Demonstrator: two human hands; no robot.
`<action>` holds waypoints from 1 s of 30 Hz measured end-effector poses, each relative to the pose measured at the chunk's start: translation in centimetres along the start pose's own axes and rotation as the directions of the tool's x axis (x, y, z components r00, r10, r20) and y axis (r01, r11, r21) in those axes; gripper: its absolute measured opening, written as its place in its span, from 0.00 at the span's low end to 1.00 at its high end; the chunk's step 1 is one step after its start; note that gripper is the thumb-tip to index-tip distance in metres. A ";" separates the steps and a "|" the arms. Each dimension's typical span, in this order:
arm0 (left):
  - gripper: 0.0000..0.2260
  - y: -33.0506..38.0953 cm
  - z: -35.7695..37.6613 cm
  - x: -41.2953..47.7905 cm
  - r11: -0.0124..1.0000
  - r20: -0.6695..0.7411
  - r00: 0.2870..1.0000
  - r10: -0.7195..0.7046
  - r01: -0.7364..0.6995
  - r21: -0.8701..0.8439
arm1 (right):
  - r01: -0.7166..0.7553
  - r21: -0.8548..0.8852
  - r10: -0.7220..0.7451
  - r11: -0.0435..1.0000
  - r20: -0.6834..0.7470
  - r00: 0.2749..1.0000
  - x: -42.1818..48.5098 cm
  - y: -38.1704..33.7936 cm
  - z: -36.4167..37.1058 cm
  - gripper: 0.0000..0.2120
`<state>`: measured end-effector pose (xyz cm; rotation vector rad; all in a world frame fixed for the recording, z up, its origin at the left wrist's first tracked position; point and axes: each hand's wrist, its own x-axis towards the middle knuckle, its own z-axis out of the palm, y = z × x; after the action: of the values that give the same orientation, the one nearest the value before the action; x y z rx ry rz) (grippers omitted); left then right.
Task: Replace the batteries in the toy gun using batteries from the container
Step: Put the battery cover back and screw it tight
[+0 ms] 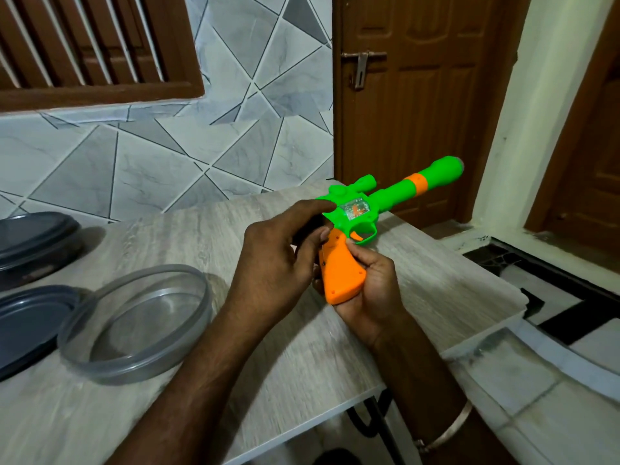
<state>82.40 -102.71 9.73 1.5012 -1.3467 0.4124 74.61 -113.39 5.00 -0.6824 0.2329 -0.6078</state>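
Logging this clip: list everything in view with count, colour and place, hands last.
toy gun: one, green with orange grip and band, held over the table
clear container: one, transparent, open, on the table at left; nothing visible inside
lid: one, dark grey, left edge, beside the clear container
closed container: one, dark grey, far left
table: one, pale wood-grain
door: one, brown, behind the table
window shutter: one, brown, top left
bracelet: one, silver, on the right wrist
left hand: grips the gun's rear
right hand: grips the orange grip from below
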 end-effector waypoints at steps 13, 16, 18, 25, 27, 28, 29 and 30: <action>0.12 -0.1 -0.3 0.0 0.997 -0.002 1.000 -0.019 0.019 -0.071 | -0.007 -0.046 0.006 0.999 -0.015 1.000 -0.1 0.0 0.0 0.22; 0.11 -0.3 -0.4 -0.1 0.992 0.020 0.999 -0.032 0.034 -0.119 | -0.004 -0.048 0.002 0.999 -0.026 1.000 0.0 0.1 0.0 0.22; 0.10 -0.3 -0.4 0.0 0.992 -0.002 1.000 -0.031 0.031 -0.121 | 0.001 -0.038 -0.002 0.999 -0.012 1.000 0.1 0.1 0.1 0.22; 0.11 -0.4 -0.3 0.1 0.988 -0.030 0.998 -0.063 0.058 -0.140 | -0.013 -0.057 0.012 0.998 -0.015 1.000 0.1 0.1 -0.1 0.23; 0.12 -0.4 -0.4 0.0 0.985 0.003 0.998 -0.070 0.069 -0.156 | -0.017 -0.050 0.016 0.999 -0.015 1.000 0.1 0.2 -0.2 0.23; 0.12 -0.4 -0.5 0.0 0.986 0.002 0.998 -0.063 0.063 -0.154 | -0.016 -0.048 0.016 0.999 -0.011 1.000 0.1 0.2 -0.1 0.23; 0.11 -0.3 -0.5 0.0 0.987 -0.009 0.998 -0.058 0.056 -0.152 | -0.014 -0.045 0.014 0.999 -0.004 1.000 0.0 0.2 -0.1 0.23; 0.11 -0.3 -0.5 0.0 0.987 -0.021 0.998 -0.057 0.053 -0.150 | -0.011 -0.042 0.012 0.999 0.005 1.000 0.0 0.2 0.1 0.22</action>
<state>82.84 -102.31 9.82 1.4014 -1.2844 0.2880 74.69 -113.26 4.94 -0.7226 0.2453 -0.5916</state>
